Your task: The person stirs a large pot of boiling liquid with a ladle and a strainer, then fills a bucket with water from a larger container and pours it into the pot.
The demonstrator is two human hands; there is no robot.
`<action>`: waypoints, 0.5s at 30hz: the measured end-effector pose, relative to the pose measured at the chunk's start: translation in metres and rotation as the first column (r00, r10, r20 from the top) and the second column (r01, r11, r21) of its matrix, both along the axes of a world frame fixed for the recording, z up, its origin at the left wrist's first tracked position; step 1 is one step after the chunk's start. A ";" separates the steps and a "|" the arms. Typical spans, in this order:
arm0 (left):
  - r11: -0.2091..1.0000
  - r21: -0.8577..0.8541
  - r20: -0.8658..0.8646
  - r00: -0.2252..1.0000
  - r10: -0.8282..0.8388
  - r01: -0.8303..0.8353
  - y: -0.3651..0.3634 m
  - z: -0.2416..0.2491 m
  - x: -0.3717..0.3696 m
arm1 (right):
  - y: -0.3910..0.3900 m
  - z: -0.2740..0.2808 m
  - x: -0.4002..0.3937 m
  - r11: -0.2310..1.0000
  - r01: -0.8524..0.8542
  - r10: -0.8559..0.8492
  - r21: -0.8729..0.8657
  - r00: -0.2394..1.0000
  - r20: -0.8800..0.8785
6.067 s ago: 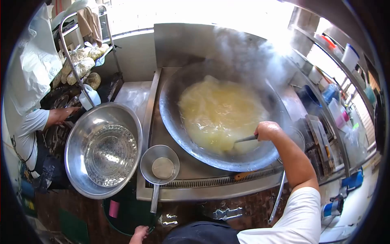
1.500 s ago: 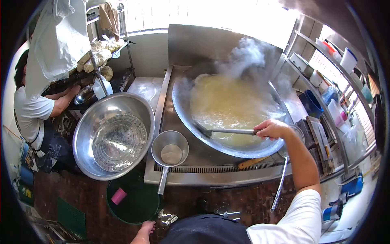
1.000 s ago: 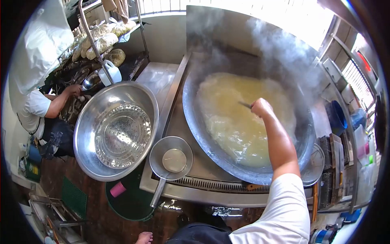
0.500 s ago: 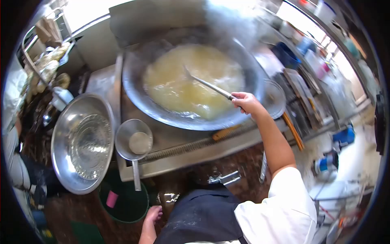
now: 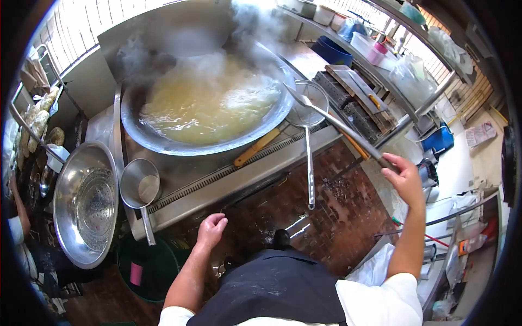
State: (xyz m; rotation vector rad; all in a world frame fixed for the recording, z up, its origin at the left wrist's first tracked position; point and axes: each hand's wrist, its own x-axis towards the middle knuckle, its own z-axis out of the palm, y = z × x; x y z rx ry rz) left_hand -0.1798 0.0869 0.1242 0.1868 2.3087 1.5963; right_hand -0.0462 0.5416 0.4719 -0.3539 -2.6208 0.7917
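My right hand (image 5: 403,176) grips the end of a long metal utensil (image 5: 348,130), whose flat tip lies over the right rim of a large steaming wok (image 5: 201,149). Bubbling yellowish liquid (image 5: 206,103) fills much of the wok. A round wire strainer (image 5: 308,103) rests beside the rim, its handle hanging over the stove's front edge. My left hand (image 5: 211,230) is in front of the stove with its fingers curled together and nothing visible in them. A metal dipper (image 5: 140,183) and a wide metal basin (image 5: 87,204) are to its left.
A wooden-handled tool (image 5: 255,148) lies on the stove front (image 5: 234,182). A green bin (image 5: 147,269) with a pink cup (image 5: 136,274) stands on the floor. The right shelf holds containers and a blue tub (image 5: 331,50). Another person's arm (image 5: 20,206) shows at far left.
My right hand has moved right and down, lifting the utensil out of the liquid to the wok's right side. My left hand has risen forward. The view has shifted right.
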 end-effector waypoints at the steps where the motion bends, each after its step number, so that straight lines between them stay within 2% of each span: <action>1: 0.995 -0.094 -0.091 0.995 0.031 -0.040 0.018 0.011 -0.007 | 0.011 0.015 0.011 0.997 0.055 -0.056 0.049 0.998 0.029; 2: 0.979 -0.183 -0.185 0.981 0.056 -0.091 0.036 0.028 -0.018 | 0.023 0.029 0.019 0.998 0.052 -0.053 0.045 0.998 0.024; 3: 0.947 -0.307 -0.232 0.973 0.022 -0.095 0.053 0.040 -0.031 | 0.038 0.042 0.025 0.941 0.090 -0.120 0.327 0.990 0.072; 4: 0.920 -0.371 -0.308 0.951 0.004 -0.124 0.070 0.045 -0.045 | 0.052 0.052 0.028 0.808 0.101 -0.191 0.581 0.977 0.097; 6: 0.824 -0.534 -0.406 0.913 -0.052 -0.190 0.102 0.042 -0.073 | 0.081 0.063 0.025 0.755 0.098 -0.249 0.648 0.958 0.145; 8: 0.759 -0.591 -0.416 0.909 0.002 -0.272 0.131 0.029 -0.096 | 0.117 0.064 0.017 0.738 0.046 -0.198 0.673 0.969 0.150; 10: 0.686 -0.648 -0.430 0.903 0.029 -0.330 0.152 0.020 -0.118 | 0.148 0.062 0.008 0.730 0.030 -0.238 0.683 0.948 0.213; 13: 0.616 -0.734 -0.309 0.948 0.074 -0.287 0.177 0.016 -0.144 | 0.192 0.049 -0.014 0.735 -0.036 -0.177 0.677 0.954 0.242; 14: 0.577 -0.753 -0.333 0.940 0.081 -0.316 0.183 0.015 -0.150 | 0.204 0.046 -0.022 0.728 -0.079 -0.136 0.681 0.957 0.256; 15: 0.546 -0.795 -0.252 0.962 0.101 -0.265 0.188 0.014 -0.160 | 0.213 0.042 -0.032 0.721 -0.105 -0.151 0.685 0.941 0.304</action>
